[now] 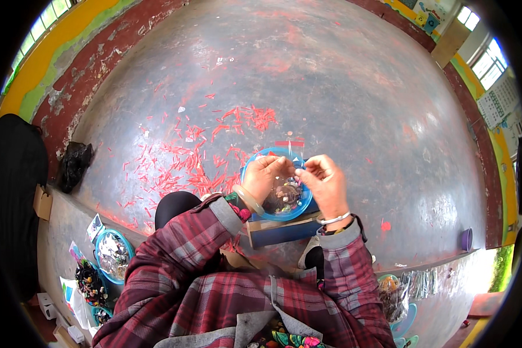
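My left hand (260, 181) is closed in a pinch above the left side of a blue basin (285, 218), with a pale bangle at its wrist. Opposite it, my right hand (327, 183) pinches thumb and fingers together over the basin's right side. The fingertips of both hands are close together. What they hold is too small or too clear to make out. Inside the basin lies a heap of small mixed pieces (285, 197), dark, white and coloured. Just beyond its far rim is a red strip (289, 143), seemingly on clear plastic.
The basin rests on a dark blue box (287, 232) between my knees. Many red strips (194, 180) litter the floor ahead and left. A filled basin (111, 255) stands at left, and a clear bag (392, 298) at right. A black bag (75, 165) sits by the left wall.
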Action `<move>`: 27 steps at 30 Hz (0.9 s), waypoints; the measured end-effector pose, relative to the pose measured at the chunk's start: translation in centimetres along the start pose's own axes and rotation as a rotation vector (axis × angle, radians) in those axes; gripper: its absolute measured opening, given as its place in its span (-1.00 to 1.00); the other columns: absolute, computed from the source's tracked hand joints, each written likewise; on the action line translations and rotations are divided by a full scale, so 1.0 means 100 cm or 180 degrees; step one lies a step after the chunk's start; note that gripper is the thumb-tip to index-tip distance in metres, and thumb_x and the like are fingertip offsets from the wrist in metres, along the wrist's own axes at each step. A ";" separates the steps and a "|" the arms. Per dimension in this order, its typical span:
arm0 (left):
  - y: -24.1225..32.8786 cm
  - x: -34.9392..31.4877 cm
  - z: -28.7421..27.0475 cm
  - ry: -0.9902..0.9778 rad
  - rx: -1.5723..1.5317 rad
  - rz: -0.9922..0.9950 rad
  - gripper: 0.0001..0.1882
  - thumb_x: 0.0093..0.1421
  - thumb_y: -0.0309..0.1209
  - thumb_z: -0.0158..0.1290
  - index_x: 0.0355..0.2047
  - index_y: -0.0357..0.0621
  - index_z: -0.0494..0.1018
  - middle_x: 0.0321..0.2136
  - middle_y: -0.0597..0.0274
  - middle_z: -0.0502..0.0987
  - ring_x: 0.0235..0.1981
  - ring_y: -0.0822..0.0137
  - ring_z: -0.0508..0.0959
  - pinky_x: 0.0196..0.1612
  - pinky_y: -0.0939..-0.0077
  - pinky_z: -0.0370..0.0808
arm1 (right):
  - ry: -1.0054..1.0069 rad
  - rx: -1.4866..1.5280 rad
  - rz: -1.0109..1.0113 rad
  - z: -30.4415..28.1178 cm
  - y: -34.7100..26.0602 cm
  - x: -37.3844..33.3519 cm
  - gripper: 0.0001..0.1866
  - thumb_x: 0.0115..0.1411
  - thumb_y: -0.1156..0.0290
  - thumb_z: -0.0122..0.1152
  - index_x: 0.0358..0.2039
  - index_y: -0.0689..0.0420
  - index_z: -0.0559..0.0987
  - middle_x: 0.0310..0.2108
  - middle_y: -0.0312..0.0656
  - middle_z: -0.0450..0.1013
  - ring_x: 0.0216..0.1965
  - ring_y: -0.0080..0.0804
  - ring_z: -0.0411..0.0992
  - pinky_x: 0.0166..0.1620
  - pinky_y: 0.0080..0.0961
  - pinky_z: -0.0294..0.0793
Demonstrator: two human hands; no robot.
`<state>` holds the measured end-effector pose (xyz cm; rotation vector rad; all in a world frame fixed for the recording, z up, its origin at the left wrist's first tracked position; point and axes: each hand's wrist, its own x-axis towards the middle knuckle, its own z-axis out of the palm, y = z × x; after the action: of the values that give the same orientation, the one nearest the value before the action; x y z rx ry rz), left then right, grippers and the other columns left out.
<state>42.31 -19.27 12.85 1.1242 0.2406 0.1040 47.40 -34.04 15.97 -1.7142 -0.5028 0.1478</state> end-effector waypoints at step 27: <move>-0.001 -0.010 -0.004 -0.0455 0.1061 0.0359 -0.84 0.16 -0.50 -0.02 -0.30 -0.34 0.47 -0.41 0.19 0.55 -0.35 0.44 0.51 -0.21 0.55 0.45 | -0.0116 0.0379 0.0090 -0.009 0.007 0.005 -0.76 -0.08 0.53 0.23 -0.32 0.12 0.52 -0.16 -0.12 0.40 -0.27 -0.45 0.43 -0.29 -0.57 0.41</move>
<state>41.24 -19.14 12.73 1.4709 0.0670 0.0847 48.34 -34.76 15.55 -1.6051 -0.4875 0.2255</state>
